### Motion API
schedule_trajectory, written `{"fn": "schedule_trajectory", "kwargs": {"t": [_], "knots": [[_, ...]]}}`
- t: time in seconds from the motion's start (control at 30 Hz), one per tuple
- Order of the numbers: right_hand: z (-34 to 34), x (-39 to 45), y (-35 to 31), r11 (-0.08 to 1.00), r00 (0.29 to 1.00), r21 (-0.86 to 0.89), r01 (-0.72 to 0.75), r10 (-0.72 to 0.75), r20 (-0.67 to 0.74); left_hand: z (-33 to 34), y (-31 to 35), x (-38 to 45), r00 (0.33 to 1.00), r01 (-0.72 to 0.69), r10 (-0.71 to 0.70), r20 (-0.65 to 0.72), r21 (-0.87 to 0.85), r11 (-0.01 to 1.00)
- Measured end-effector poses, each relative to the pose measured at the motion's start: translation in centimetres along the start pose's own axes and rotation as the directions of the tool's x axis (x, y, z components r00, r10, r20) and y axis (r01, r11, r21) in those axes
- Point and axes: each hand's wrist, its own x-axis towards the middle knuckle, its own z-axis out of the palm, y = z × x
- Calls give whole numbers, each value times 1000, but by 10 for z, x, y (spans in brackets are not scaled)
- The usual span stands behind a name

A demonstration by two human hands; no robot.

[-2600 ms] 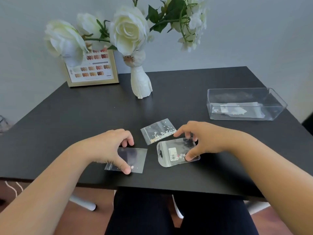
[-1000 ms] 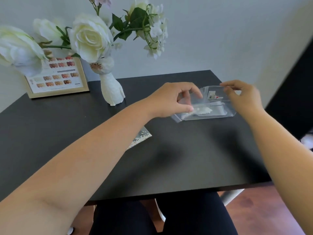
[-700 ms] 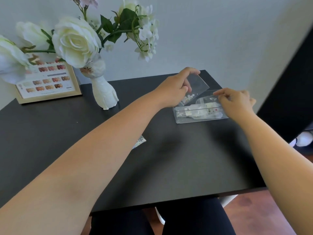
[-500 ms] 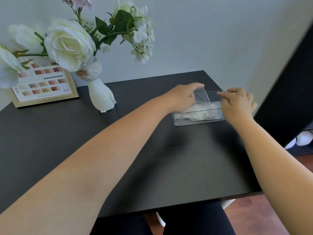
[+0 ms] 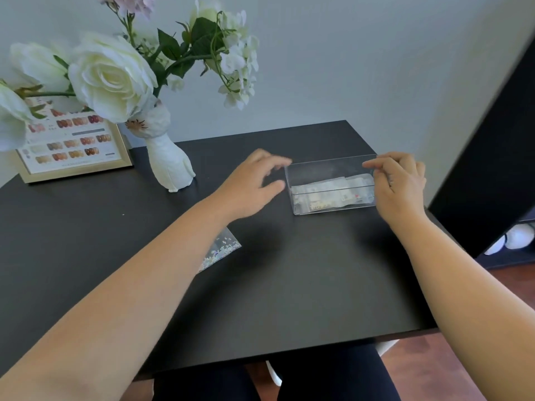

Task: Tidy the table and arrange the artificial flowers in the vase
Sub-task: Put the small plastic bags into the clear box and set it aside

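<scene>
A white vase (image 5: 170, 166) stands at the back of the black table (image 5: 289, 285) and holds white artificial flowers (image 5: 111, 78). A clear plastic box (image 5: 301, 208) at the right holds several small clear bags. My left hand (image 5: 250, 185) hovers just left of the box, fingers apart and empty. My right hand (image 5: 398, 183) is at the box's right end, fingers curled by its rim; whether it grips the rim is unclear. One clear bag of small white pieces (image 5: 220, 250) lies on the table, partly under my left forearm.
A gold-framed colour chart (image 5: 72, 146) leans against the wall at the back left, behind the blooms. A dark panel (image 5: 492, 157) rises at the right beside the table's edge. My dark-clothed legs show below the near edge.
Both hands carried two clear bags from the table's front to the box and put them in. My left hand has now drawn back from the box, empty.
</scene>
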Motion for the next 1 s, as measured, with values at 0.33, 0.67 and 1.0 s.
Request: {"fn": "schedule_trajectory", "kwargs": {"t": [0.33,0.67,1.0], "knots": [[8,-1,10,1000,996,25,17,-20,85,-55,-56,-114,757,472,-572,316,341,813],[6,-8,9,974,979,124,-188,176,98,-45,-37,-88,800,362,-415,434,201,910],[1,-11,12,866,909,279,-414,381,166,-32,18,-4,999,43,-40,32,-97,994]]}}
